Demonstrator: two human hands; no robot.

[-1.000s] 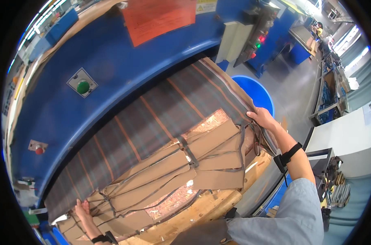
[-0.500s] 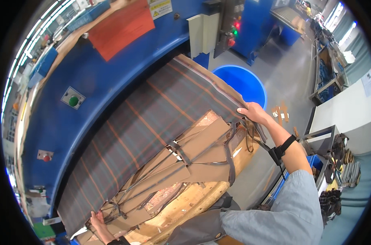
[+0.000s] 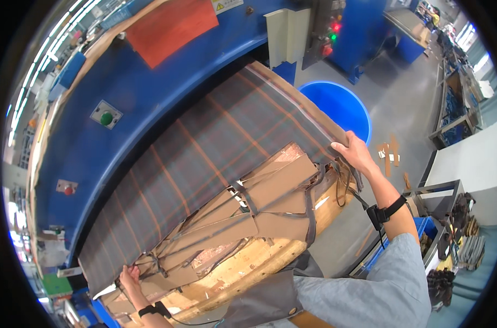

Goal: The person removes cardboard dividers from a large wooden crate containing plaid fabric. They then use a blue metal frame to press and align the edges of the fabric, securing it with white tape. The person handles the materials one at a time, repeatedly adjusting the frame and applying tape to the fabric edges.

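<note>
A wide sheet of grey plaid fabric [image 3: 199,147] with orange lines lies across the blue machine's bed, layered at its right edge. My right hand [image 3: 357,154] grips the right near corner, thumb on top and fingers underneath, mostly hidden. At the left end my left hand [image 3: 130,277] is closed on the fabric's near edge. Between my hands, brown cut sheets [image 3: 276,191] and thin dark offcut strips [image 3: 246,197] lie in a loose tangle on the worn wooden board [image 3: 270,251], partly under the fabric.
The blue machine [image 3: 166,82] rises along the far side, with a green button [image 3: 106,118] and a red button [image 3: 68,190]. A blue round bin [image 3: 336,106] stands past the right corner. Brown scraps [image 3: 389,152] lie on the floor; a metal-framed cart [image 3: 437,191] stands at right.
The view has shifted, so the machine, bin and fabric sit a little farther right and higher. Both hands keep their hold on the fabric, which has barely moved relative to the machine.
</note>
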